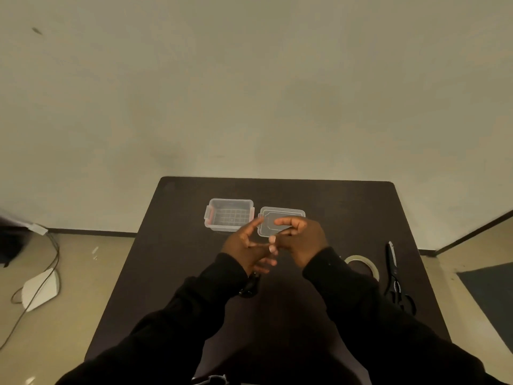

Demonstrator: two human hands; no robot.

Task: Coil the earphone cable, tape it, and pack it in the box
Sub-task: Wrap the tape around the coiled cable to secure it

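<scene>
just before the open box, both hands meet, seemingly coiling; left hand spread, right hand curled, cable unseen. next: tape.

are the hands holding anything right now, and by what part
Cannot be told. The left hand and right hand meet above the dark brown table, fingers pinched, but no earphone cable shows between them.

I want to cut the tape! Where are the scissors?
In the head view the scissors lie at the table's right edge, right beside the tape roll, just past the person's right sleeve.
</scene>
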